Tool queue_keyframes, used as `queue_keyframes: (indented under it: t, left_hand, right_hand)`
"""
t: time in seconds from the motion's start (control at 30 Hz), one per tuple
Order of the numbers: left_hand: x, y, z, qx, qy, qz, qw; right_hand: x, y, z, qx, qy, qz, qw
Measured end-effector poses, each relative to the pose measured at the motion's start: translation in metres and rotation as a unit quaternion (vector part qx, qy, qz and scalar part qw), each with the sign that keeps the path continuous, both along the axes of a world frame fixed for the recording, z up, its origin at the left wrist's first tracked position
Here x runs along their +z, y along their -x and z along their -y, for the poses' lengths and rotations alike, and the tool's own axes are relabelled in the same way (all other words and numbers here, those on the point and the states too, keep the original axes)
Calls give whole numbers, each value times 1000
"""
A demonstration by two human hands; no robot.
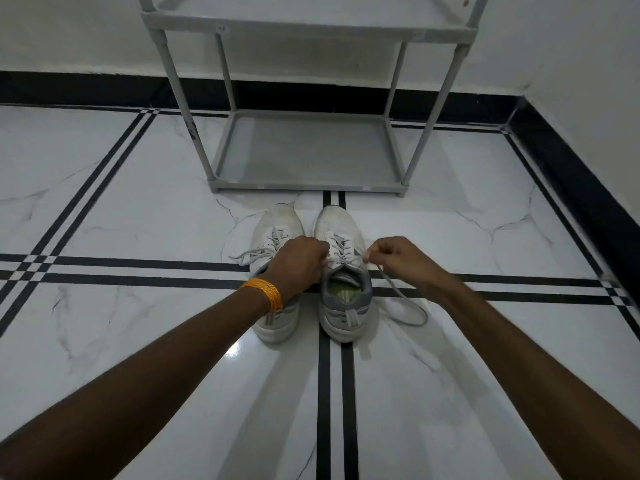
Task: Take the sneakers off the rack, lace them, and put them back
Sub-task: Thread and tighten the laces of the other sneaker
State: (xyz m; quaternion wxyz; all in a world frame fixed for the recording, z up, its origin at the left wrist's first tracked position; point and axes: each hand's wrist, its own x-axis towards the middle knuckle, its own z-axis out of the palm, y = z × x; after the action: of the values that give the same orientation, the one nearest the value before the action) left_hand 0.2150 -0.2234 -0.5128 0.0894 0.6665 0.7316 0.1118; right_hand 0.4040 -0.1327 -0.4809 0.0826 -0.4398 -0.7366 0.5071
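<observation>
Two white sneakers stand side by side on the tiled floor, toes toward the rack. My left hand (300, 263) lies across the left sneaker (277, 237) and pinches a lace end at the top eyelets of the right sneaker (341, 271). My right hand (398, 256) pinches the other end of that grey lace (403, 301), which trails in a loop on the floor to the right. The left sneaker's laces hang loose to its left. The grey shoe rack (304, 157) stands just beyond the shoes, its bottom shelf bare.
White marble floor with black stripe lines spreads all around. A white wall with black skirting (571, 174) runs behind the rack and along the right side. An orange thread band (265, 292) circles my left wrist.
</observation>
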Motion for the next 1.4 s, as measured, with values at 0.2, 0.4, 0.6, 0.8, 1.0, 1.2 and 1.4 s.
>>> queue_keyframes:
  t: [0.2,0.4,0.6,0.8,1.0,1.2,1.4]
  left_hand:
    - [2,0,2,-5,7,11,1000]
    - [9,18,8,45,-16,47,998]
    - [27,-1,14,91,0,511,855]
    - [4,-15,10,121,-79,598,789]
    - [1,-31,3,150,-124,571,797]
    - [-7,-26,-1,170,-97,564,802]
    - [-3,-21,-3,203,-68,633,744]
  right_hand:
    - [-11,22,6,-128,263,-286,912]
    - [-19,33,10,-188,264,-319,891]
    - [-28,39,10,-202,188,-244,929]
    - [-24,34,11,-210,190,-250,926]
    - [-32,32,12,-244,195,-261,913]
    - [-32,30,8,-208,212,-278,914]
    - [-24,34,8,-228,212,-252,916]
